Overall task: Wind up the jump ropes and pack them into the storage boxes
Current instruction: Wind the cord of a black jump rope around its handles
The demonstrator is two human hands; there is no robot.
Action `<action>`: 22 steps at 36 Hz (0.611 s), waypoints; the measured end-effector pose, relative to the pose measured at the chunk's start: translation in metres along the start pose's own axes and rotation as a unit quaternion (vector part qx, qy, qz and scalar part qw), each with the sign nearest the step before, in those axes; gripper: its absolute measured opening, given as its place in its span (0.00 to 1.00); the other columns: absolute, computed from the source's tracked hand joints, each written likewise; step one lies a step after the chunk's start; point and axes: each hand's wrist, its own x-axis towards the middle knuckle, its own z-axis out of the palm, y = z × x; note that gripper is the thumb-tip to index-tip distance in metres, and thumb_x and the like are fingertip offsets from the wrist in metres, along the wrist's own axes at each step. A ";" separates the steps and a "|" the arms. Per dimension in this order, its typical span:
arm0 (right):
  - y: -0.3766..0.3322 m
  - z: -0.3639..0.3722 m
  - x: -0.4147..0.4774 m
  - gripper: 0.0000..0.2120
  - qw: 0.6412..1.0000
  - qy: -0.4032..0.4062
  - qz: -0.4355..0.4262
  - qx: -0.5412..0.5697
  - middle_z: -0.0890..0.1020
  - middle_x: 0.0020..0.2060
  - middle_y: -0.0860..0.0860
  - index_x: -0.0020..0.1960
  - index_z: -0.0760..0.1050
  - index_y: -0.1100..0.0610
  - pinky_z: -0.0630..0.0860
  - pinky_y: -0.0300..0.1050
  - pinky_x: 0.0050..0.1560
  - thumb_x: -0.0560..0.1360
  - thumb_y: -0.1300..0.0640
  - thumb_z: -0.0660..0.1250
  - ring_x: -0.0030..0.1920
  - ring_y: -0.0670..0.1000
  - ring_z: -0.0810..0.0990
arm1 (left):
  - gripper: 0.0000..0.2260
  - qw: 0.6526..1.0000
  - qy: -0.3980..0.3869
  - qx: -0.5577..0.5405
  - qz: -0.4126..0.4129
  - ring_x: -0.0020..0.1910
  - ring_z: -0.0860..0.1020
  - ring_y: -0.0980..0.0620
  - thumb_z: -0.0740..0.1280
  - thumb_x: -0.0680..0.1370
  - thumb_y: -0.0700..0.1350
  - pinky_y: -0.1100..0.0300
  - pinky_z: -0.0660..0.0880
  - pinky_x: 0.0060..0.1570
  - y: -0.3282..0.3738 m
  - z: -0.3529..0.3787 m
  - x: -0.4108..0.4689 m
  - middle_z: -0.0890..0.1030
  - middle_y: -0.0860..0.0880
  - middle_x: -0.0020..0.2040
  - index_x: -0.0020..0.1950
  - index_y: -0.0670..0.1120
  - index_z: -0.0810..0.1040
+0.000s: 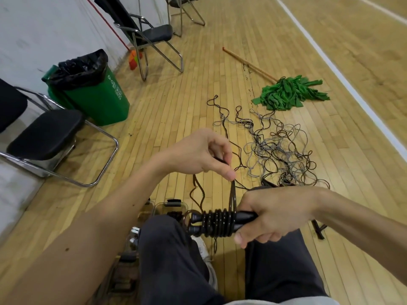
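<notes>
My right hand (273,214) grips a pair of black jump rope handles (242,220) held level above my lap. Several turns of dark rope (217,223) are wound round the handles. My left hand (204,154) is above them and pinches the rope's free strand (232,195), which runs taut down to the coil. A tangled heap of black and grey jump ropes (277,150) lies on the wooden floor ahead. Clear storage boxes (170,205) with dark clips stand on the floor by my left knee, partly hidden by my leg.
A green mop (288,92) with a wooden handle lies beyond the ropes. A green bin (92,89) with a black bag stands at the left wall. Folding chairs (50,137) stand along the left, and a white court line (343,82) runs at the right.
</notes>
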 end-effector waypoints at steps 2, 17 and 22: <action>0.001 -0.003 -0.002 0.10 1.000 0.017 -0.014 -0.003 0.69 0.26 0.45 0.46 0.79 0.59 0.65 0.43 0.31 0.81 0.53 0.67 0.27 0.47 0.67 | 0.12 0.999 0.000 -0.032 -0.008 0.33 0.75 0.49 0.79 0.68 0.45 0.55 0.71 0.35 -0.009 0.003 0.005 0.80 0.48 0.33 0.42 0.41 0.81; 0.016 -0.021 0.003 0.16 0.982 0.131 -0.118 0.065 0.72 0.27 0.54 0.33 0.76 0.49 0.67 0.37 0.28 0.80 0.55 0.69 0.27 0.51 0.70 | 0.12 0.983 0.006 -0.162 -0.081 0.31 0.78 0.60 0.71 0.68 0.65 0.69 0.73 0.32 -0.046 0.041 0.022 0.81 0.56 0.32 0.36 0.58 0.83; 0.021 -0.024 0.008 0.18 0.976 0.150 -0.113 0.106 0.72 0.27 0.52 0.47 0.76 0.73 0.65 0.39 0.27 0.80 0.55 0.69 0.27 0.50 0.69 | 0.11 0.962 0.039 -0.166 -0.213 0.48 0.81 0.45 0.75 0.74 0.52 0.45 0.79 0.55 -0.152 0.055 0.017 0.81 0.45 0.45 0.46 0.46 0.79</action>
